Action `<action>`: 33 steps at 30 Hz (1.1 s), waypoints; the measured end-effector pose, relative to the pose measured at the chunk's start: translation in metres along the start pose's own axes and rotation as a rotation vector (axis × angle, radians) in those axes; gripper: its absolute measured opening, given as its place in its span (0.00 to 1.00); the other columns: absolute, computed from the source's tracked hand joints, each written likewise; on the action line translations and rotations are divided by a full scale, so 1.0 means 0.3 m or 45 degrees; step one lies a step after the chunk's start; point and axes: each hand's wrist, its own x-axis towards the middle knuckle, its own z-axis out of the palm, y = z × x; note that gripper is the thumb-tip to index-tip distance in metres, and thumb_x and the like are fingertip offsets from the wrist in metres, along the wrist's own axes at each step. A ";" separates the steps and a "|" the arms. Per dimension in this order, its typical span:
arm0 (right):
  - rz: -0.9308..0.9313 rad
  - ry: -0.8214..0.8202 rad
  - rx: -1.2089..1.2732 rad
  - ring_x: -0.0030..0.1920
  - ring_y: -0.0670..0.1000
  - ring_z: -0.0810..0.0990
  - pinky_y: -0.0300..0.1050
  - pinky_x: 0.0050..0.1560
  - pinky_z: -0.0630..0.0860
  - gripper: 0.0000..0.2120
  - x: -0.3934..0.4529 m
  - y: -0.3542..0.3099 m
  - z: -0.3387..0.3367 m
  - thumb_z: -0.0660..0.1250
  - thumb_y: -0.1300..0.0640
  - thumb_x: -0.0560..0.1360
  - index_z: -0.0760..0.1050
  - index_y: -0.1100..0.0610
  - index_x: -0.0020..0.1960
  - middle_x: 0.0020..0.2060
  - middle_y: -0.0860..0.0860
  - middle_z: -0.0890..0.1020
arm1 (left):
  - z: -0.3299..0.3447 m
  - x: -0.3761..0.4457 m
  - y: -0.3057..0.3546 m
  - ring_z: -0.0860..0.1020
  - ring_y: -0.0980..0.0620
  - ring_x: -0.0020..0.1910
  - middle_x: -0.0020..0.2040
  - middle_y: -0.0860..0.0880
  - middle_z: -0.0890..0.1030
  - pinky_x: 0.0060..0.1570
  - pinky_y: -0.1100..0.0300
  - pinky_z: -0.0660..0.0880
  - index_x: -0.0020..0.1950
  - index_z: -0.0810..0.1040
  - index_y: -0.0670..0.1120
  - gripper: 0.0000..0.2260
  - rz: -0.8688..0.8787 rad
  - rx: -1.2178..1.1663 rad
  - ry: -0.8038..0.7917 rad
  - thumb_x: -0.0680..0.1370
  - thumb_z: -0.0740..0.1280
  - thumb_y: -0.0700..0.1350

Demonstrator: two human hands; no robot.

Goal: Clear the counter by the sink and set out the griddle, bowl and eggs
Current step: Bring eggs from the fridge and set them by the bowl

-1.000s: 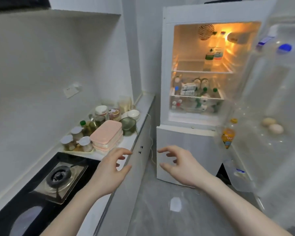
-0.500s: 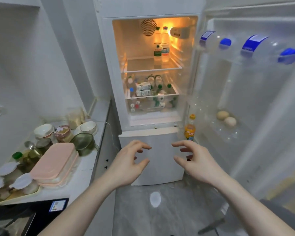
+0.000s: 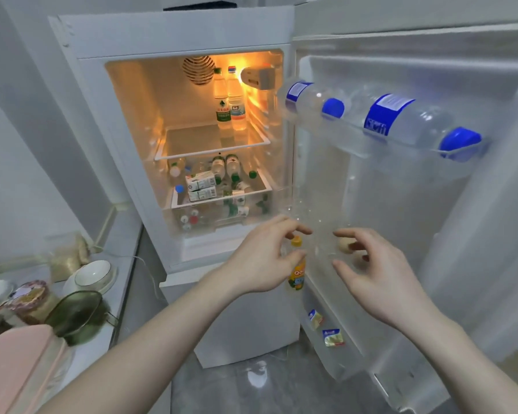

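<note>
The fridge (image 3: 174,34) stands open, its door (image 3: 401,204) swung to the right. An egg (image 3: 343,244) lies in the door's clear middle shelf; a second one is mostly hidden behind my right hand (image 3: 374,273). That hand hovers at the shelf with fingers loosely curled around nothing, fingertips close to the egg. My left hand (image 3: 260,258) is raised beside it, fingers relaxed, in front of a small orange-capped bottle (image 3: 296,267). A white bowl (image 3: 93,273) sits on the counter at the left.
Two blue-capped water bottles (image 3: 401,121) lie in the door's top shelf. More bottles and cartons fill the fridge shelves (image 3: 219,186). The counter (image 3: 123,234) holds a pink box (image 3: 18,363), a green glass bowl (image 3: 75,315), jars and a bag. Grey floor (image 3: 251,389) lies below.
The view has swung right from the counter to the fridge door. Both hands have risen and moved toward the door's egg shelf, the right one now covering one egg.
</note>
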 end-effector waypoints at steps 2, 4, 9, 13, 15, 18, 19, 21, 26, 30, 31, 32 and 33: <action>0.010 -0.022 -0.081 0.52 0.40 0.75 0.41 0.53 0.72 0.22 0.015 0.029 -0.007 0.72 0.53 0.74 0.72 0.43 0.66 0.54 0.39 0.76 | 0.032 0.088 0.022 0.77 0.59 0.57 0.60 0.57 0.78 0.57 0.56 0.76 0.65 0.79 0.55 0.14 0.043 0.017 -0.028 0.79 0.70 0.49; 0.039 -0.060 -0.151 0.54 0.44 0.75 0.45 0.56 0.74 0.24 0.026 0.057 -0.013 0.71 0.53 0.74 0.69 0.43 0.68 0.55 0.40 0.75 | 0.069 0.169 0.038 0.78 0.58 0.56 0.60 0.56 0.78 0.55 0.59 0.75 0.65 0.79 0.54 0.15 0.090 0.052 -0.057 0.79 0.70 0.49; 0.074 -0.184 -0.221 0.58 0.47 0.74 0.45 0.60 0.72 0.27 0.039 0.094 -0.015 0.70 0.53 0.74 0.65 0.45 0.70 0.59 0.41 0.73 | 0.155 0.309 0.038 0.80 0.54 0.52 0.62 0.54 0.81 0.54 0.56 0.77 0.66 0.79 0.52 0.16 0.091 0.125 -0.216 0.78 0.70 0.49; 0.133 -0.255 -0.295 0.60 0.49 0.75 0.43 0.61 0.70 0.25 0.046 0.128 -0.022 0.67 0.55 0.74 0.64 0.46 0.70 0.59 0.42 0.70 | 0.199 0.373 0.037 0.80 0.51 0.54 0.62 0.53 0.82 0.52 0.58 0.75 0.66 0.79 0.53 0.17 0.112 0.297 -0.393 0.77 0.71 0.49; 0.146 -0.289 -0.343 0.60 0.50 0.74 0.42 0.60 0.68 0.24 0.056 0.146 -0.027 0.67 0.55 0.75 0.65 0.46 0.68 0.55 0.41 0.68 | 0.216 0.396 0.044 0.80 0.50 0.56 0.62 0.54 0.82 0.49 0.61 0.70 0.66 0.79 0.54 0.18 0.146 0.343 -0.419 0.76 0.72 0.50; 0.148 -0.315 -0.421 0.57 0.52 0.73 0.44 0.57 0.69 0.21 0.074 0.177 -0.036 0.67 0.56 0.73 0.68 0.46 0.65 0.51 0.42 0.68 | 0.241 0.421 0.061 0.81 0.49 0.56 0.61 0.55 0.83 0.49 0.60 0.72 0.66 0.79 0.55 0.19 0.188 0.365 -0.398 0.76 0.74 0.55; 0.153 -0.319 -0.449 0.56 0.53 0.73 0.45 0.57 0.69 0.21 0.080 0.189 -0.040 0.67 0.56 0.72 0.70 0.46 0.63 0.51 0.43 0.69 | 0.252 0.426 0.067 0.81 0.48 0.57 0.60 0.54 0.83 0.51 0.58 0.75 0.66 0.79 0.55 0.20 0.201 0.370 -0.392 0.76 0.74 0.57; 0.158 -0.313 -0.485 0.55 0.54 0.73 0.47 0.57 0.70 0.19 0.093 0.206 -0.050 0.68 0.57 0.72 0.71 0.46 0.61 0.49 0.43 0.68 | 0.265 0.439 0.079 0.81 0.47 0.59 0.60 0.54 0.84 0.53 0.55 0.77 0.65 0.79 0.55 0.20 0.212 0.393 -0.388 0.75 0.74 0.58; 0.139 -0.301 -0.579 0.54 0.56 0.72 0.50 0.58 0.72 0.19 0.118 0.244 -0.052 0.69 0.58 0.71 0.74 0.46 0.60 0.50 0.45 0.70 | 0.308 0.463 0.106 0.81 0.44 0.55 0.56 0.52 0.84 0.45 0.54 0.76 0.62 0.79 0.57 0.16 0.282 0.517 -0.362 0.76 0.72 0.56; 0.110 -0.257 -0.599 0.51 0.57 0.74 0.49 0.55 0.72 0.16 0.132 0.274 -0.059 0.70 0.59 0.70 0.75 0.47 0.56 0.46 0.44 0.68 | 0.323 0.476 0.113 0.80 0.43 0.56 0.58 0.50 0.82 0.43 0.53 0.73 0.63 0.77 0.54 0.16 0.327 0.533 -0.355 0.76 0.71 0.49; 0.101 -0.246 -0.597 0.51 0.58 0.74 0.49 0.55 0.71 0.16 0.133 0.278 -0.063 0.70 0.60 0.70 0.75 0.47 0.55 0.46 0.44 0.68 | 0.323 0.476 0.112 0.80 0.43 0.56 0.58 0.49 0.82 0.46 0.52 0.76 0.63 0.77 0.53 0.17 0.326 0.508 -0.351 0.75 0.72 0.49; 0.103 -0.239 -0.592 0.52 0.58 0.74 0.49 0.55 0.71 0.16 0.133 0.280 -0.066 0.71 0.60 0.70 0.76 0.47 0.55 0.47 0.45 0.70 | 0.323 0.474 0.110 0.80 0.42 0.57 0.58 0.49 0.82 0.48 0.51 0.77 0.63 0.77 0.52 0.17 0.319 0.477 -0.344 0.76 0.72 0.49; 0.107 -0.243 -0.591 0.53 0.58 0.74 0.49 0.56 0.71 0.16 0.134 0.279 -0.066 0.71 0.60 0.70 0.76 0.47 0.56 0.49 0.45 0.72 | 0.318 0.466 0.105 0.80 0.43 0.57 0.58 0.49 0.82 0.49 0.51 0.77 0.64 0.77 0.52 0.17 0.300 0.444 -0.325 0.76 0.73 0.49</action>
